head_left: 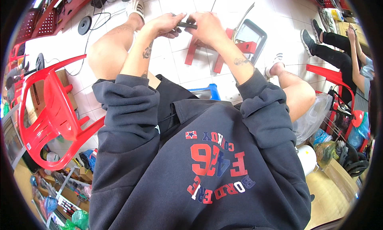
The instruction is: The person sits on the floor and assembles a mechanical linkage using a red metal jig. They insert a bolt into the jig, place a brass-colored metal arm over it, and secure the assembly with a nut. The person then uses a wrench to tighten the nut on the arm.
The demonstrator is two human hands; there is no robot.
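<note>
Out in front of me at the top of the head view, my left hand (169, 24) and my right hand (206, 25) are close together over the white tiled floor. Between them is a small dark, bar-like part (187, 25), too small to name more exactly. The fingers of my left hand close around its left end, while those of my right hand curl over the other end and partly hide it. Just beyond and below my right hand stands a red metal stand (192, 52). A shallow grey tray (261, 34) lies farther right on the floor.
A red plastic chair (52, 106) is at the left, near a dark round disc (84, 25) and loose cables. Below my hands is a blue-edged stool (214, 92). At the right, another person sits with hands (351, 32) together, beside plastic bags (313, 118).
</note>
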